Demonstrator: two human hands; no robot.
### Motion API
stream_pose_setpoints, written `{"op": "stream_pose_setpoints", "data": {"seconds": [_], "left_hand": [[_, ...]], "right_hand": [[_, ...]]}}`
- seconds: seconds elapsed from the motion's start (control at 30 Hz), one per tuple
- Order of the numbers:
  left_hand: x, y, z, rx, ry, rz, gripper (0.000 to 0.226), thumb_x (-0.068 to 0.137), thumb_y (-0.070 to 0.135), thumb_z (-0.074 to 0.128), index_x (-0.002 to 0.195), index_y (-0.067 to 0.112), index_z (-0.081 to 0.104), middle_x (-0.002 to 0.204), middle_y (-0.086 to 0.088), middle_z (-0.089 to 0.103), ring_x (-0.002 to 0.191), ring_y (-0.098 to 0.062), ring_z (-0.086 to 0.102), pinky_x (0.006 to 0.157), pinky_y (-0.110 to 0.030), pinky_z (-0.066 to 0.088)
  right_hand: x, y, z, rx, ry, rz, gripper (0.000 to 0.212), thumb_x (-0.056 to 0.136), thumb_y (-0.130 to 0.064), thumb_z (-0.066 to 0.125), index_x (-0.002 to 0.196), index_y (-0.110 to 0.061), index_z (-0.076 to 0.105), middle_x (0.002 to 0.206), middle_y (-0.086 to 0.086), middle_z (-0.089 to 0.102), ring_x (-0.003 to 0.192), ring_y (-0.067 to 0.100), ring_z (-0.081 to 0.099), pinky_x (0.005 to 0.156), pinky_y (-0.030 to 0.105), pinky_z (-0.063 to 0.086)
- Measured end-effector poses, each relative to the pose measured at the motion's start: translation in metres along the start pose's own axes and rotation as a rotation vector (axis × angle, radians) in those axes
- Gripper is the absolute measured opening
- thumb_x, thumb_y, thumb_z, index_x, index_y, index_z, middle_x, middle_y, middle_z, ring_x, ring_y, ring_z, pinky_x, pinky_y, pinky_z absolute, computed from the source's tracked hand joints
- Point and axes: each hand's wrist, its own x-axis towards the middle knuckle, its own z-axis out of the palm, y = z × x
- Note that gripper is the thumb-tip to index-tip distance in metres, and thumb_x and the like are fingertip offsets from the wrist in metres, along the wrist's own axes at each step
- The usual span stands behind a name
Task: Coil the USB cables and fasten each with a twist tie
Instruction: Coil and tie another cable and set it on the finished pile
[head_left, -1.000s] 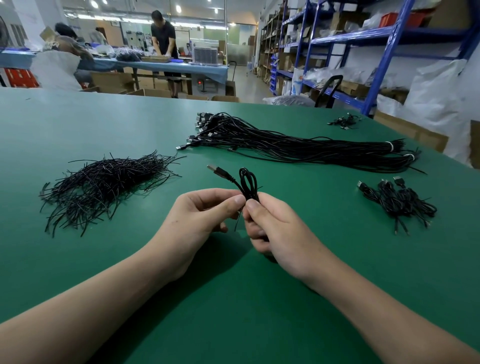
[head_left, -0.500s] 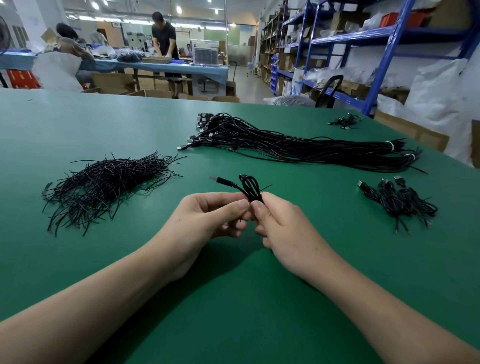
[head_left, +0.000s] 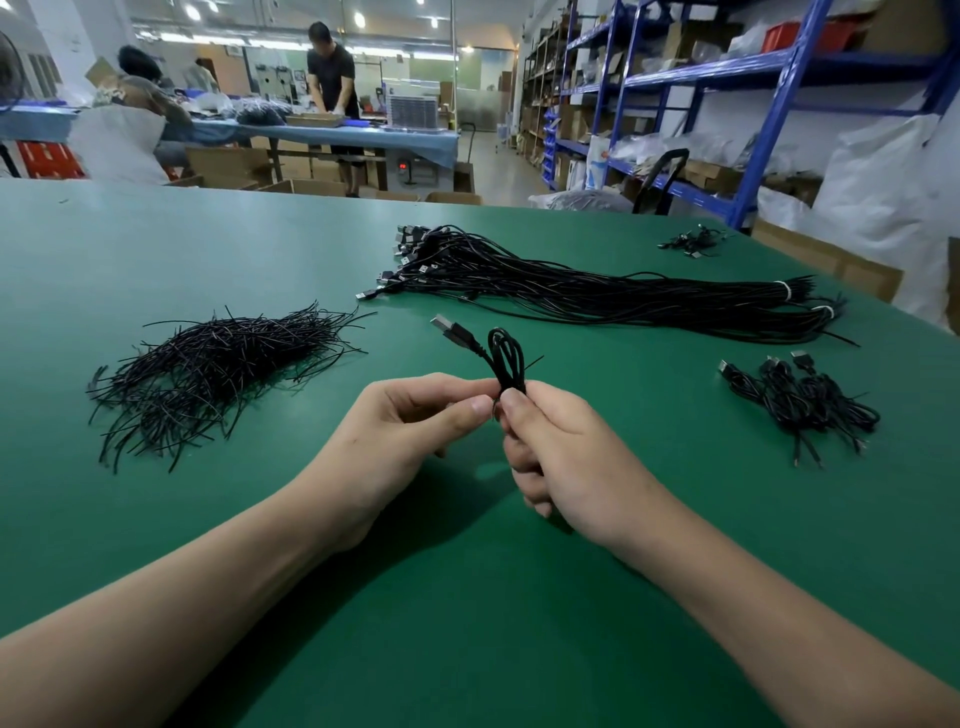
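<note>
both hands are held just above the green table (head_left: 156, 249), meeting at one coiled cable (head_left: 506, 364); the right hand (head_left: 566, 467) has its fingers curled round the lower part of the coil, thumb pressed against the neck, so only the upper loop shows above the fist; the left hand (head_left: 410, 436) pinches that same neck between thumb and forefinger, the other fingers loosely bent beneath; whether it also pinches the tie i cannot tell; the loop stands roughly upright, and the plug (head_left: 452, 330) sticks out up and to the left; a thin tie end (head_left: 535, 361) pokes out to the right of the loop

to the left on the table lies a loose heap of twist ties (head_left: 218, 369); behind the hands a long bundle of straight cables (head_left: 597, 296) stretches across, plugs at its left end, white bands near its right end; to the right sits a small pile of finished coils (head_left: 800, 400), well apart from the hands; a smaller clump of cables (head_left: 691, 241) lies near the far right edge; beyond the table are blue shelves (head_left: 779, 67) and a person in black (head_left: 332, 78) at another bench
</note>
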Motion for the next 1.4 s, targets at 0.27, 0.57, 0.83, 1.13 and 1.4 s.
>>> {"op": "stream_pose_setpoints", "data": {"seconds": [0.27,0.57,0.83,1.13,1.4], "left_hand": [[0.002,0.000,-0.001,0.052,0.039,0.058,0.018,0.073,0.027,0.077,0.088,0.017,0.081,0.084,0.004,0.077,0.072,0.003,0.064,0.065,-0.006,0.044],[-0.003,-0.001,0.007,0.187,0.072,0.122,0.015,0.085,0.030,0.076,0.083,0.015,0.077,0.085,-0.002,0.075,0.085,-0.010,0.067,0.087,-0.021,0.050],[-0.004,0.003,0.007,0.192,0.099,0.109,0.025,0.079,0.048,0.077,0.094,0.027,0.078,0.097,-0.002,0.076,0.081,-0.026,0.057,0.082,-0.059,0.048],[-0.004,0.005,0.009,0.194,0.154,0.112,0.020,0.079,0.043,0.078,0.091,0.028,0.080,0.105,-0.016,0.070,0.088,-0.023,0.057,0.088,-0.059,0.044],[-0.005,0.007,0.013,0.103,0.099,0.134,0.028,0.077,0.032,0.076,0.087,0.006,0.077,0.094,-0.014,0.068,0.085,-0.018,0.062,0.082,-0.050,0.045]], "right_hand": [[-0.003,-0.005,0.004,-0.187,-0.027,0.010,0.030,0.087,-0.042,0.036,0.092,-0.016,0.050,0.062,-0.012,0.038,0.053,0.009,0.031,0.055,0.037,0.028],[-0.011,-0.010,0.006,-0.642,0.030,-0.116,0.006,0.100,-0.028,0.035,0.095,-0.028,0.039,0.079,-0.003,0.055,0.069,0.019,0.052,0.065,0.045,0.045],[-0.004,-0.008,0.001,-0.284,-0.031,-0.027,0.022,0.078,-0.046,0.031,0.083,-0.034,0.048,0.063,-0.017,0.046,0.057,0.008,0.040,0.058,0.043,0.035],[0.009,-0.001,-0.004,0.241,-0.178,0.049,0.036,0.083,-0.025,0.038,0.100,-0.020,0.069,0.066,-0.010,0.031,0.059,0.011,0.021,0.056,0.030,0.016],[-0.005,-0.008,0.002,-0.305,-0.038,-0.097,0.038,0.088,-0.036,0.033,0.113,-0.030,0.061,0.083,-0.037,0.062,0.081,-0.014,0.056,0.072,0.008,0.042]]}}
